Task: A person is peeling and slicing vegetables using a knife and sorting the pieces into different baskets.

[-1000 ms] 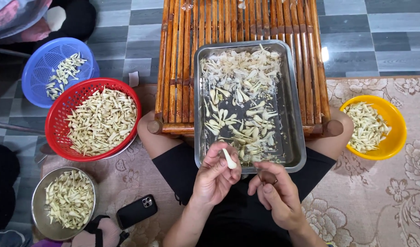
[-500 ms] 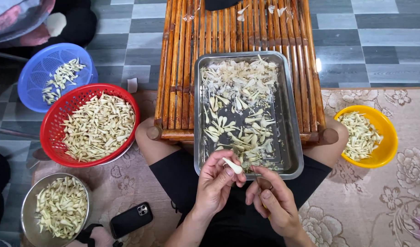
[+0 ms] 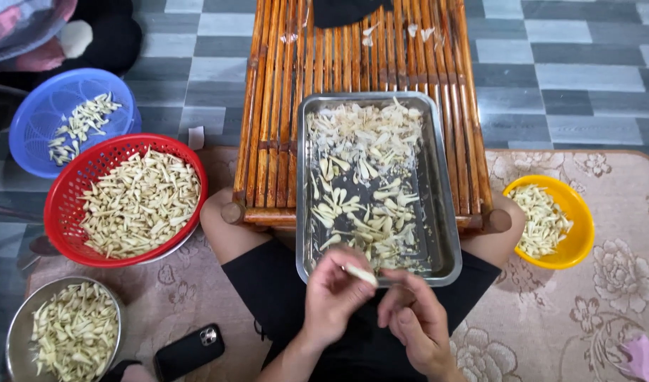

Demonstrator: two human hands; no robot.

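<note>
Both hands, the left hand (image 3: 335, 293) at about 7 o'clock of the frame and the right hand (image 3: 416, 318) at about 5 o'clock, are bare: no gloves, rings or watch show. The forearms are uncovered too, with no sleeves reaching into view. The person wears black shorts (image 3: 275, 283) that end above the knees, leaving the knees bare at 9 and 3 o'clock. The dark cloth between the forearms at 6 o'clock looks black as well.
</note>
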